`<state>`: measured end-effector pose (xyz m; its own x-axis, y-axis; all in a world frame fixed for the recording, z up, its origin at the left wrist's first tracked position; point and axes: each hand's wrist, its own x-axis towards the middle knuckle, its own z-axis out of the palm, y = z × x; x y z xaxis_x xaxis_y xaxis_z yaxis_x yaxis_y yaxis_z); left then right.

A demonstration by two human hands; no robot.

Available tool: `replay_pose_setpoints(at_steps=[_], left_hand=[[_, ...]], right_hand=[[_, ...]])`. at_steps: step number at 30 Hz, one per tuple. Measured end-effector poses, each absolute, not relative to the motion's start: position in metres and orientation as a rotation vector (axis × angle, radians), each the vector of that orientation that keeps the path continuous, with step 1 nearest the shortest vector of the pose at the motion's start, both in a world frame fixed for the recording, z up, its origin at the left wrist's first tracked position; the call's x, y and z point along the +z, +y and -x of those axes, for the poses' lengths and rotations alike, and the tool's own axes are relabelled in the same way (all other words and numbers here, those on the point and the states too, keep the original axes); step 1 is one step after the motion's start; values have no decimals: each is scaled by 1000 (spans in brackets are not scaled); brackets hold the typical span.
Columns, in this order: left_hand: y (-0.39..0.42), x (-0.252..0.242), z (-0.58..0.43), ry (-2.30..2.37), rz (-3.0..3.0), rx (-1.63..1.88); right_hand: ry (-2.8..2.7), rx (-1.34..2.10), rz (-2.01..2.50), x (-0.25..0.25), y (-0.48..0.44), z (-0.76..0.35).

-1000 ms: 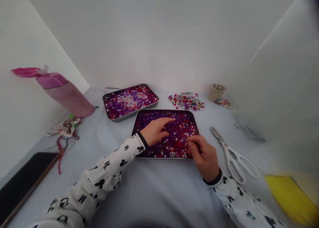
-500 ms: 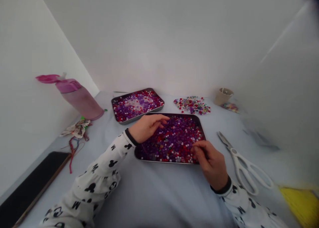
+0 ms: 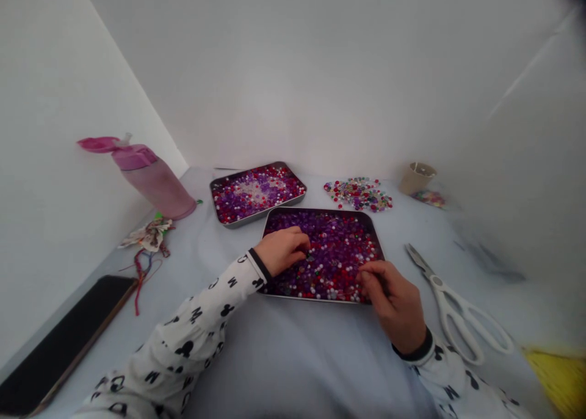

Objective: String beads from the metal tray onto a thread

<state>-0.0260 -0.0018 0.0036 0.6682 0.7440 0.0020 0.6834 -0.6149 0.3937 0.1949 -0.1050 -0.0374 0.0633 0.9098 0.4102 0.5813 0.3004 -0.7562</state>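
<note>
A dark metal tray (image 3: 376, 239) full of purple, red and white beads (image 3: 332, 248) lies in front of me. My left hand (image 3: 282, 250) reaches over its left half, fingers curled down at the beads; what is between the fingertips, if anything, is hidden. At the tray's right edge, my right hand (image 3: 396, 303) is closed in a pinch just above the beads. Whatever it pinches is too small to make out. Behind and to the left stands a second tray (image 3: 235, 224) of similar beads.
A heap of loose coloured beads (image 3: 359, 194) lies behind the trays, with a small brown cup (image 3: 416, 178) beside it. White-handled scissors (image 3: 458, 306) rest at the right. To the left are a pink bottle (image 3: 160, 184), tangled threads (image 3: 141, 272) and a black phone-like slab (image 3: 64, 340).
My left hand has come down and nearer over the tray, its fingers going from stretched to curled. My right hand keeps its pinch at the tray's edge. The whole view has shifted slightly.
</note>
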Motion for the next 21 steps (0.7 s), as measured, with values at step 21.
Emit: replay_pose_setpoints(at_steps=[21], left_hand=[[-37, -9, -17, 750, -1196, 513]], right_hand=[[-1705, 371, 1287, -26, -101, -191]])
